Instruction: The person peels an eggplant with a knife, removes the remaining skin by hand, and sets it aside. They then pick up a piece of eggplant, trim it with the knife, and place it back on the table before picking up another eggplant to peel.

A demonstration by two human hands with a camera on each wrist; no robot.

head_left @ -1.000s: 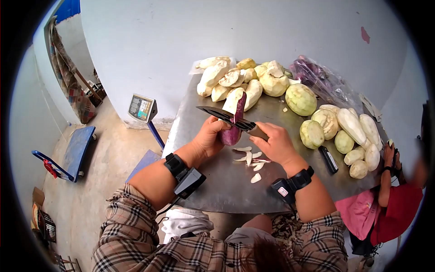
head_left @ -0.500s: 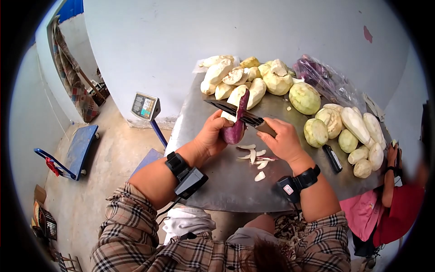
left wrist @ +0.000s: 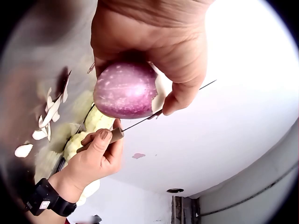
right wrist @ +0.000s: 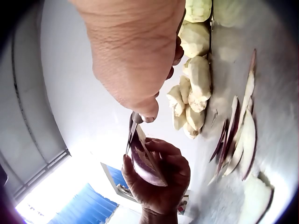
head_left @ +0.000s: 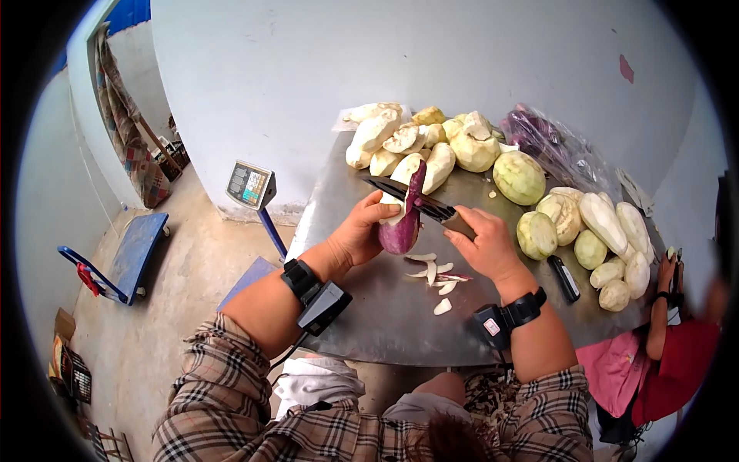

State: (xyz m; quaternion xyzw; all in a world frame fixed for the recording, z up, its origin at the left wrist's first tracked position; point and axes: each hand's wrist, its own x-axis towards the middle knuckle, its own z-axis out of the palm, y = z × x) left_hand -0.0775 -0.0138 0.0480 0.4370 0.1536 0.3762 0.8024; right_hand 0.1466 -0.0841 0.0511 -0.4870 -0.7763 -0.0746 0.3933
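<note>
My left hand (head_left: 360, 229) grips a partly peeled purple eggplant (head_left: 399, 233) above the metal table. In my right hand (head_left: 488, 245) is the handle of a dark-bladed knife (head_left: 433, 208), its blade lying across the eggplant's pale peeled side. A strip of purple skin (head_left: 418, 179) stands up along the blade. In the left wrist view the eggplant's rounded purple end (left wrist: 126, 91) shows under the left hand (left wrist: 154, 42). The right wrist view shows the left fingers curled round the eggplant (right wrist: 145, 163). Cut peelings (head_left: 431, 271) lie on the table below the hands.
Peeled eggplants (head_left: 375, 131) are piled at the table's back, with more peeled ones (head_left: 604, 219) at the right. A plastic bag of purple eggplants (head_left: 550, 138) lies back right, a black object (head_left: 564, 279) near the right pile. A scale display (head_left: 251, 185) stands left; another person (head_left: 677, 362) is at right.
The knife and the eggplant have shifted slightly within the view, and the skin strip stands more upright than a second ago. Both hands keep their hold.
</note>
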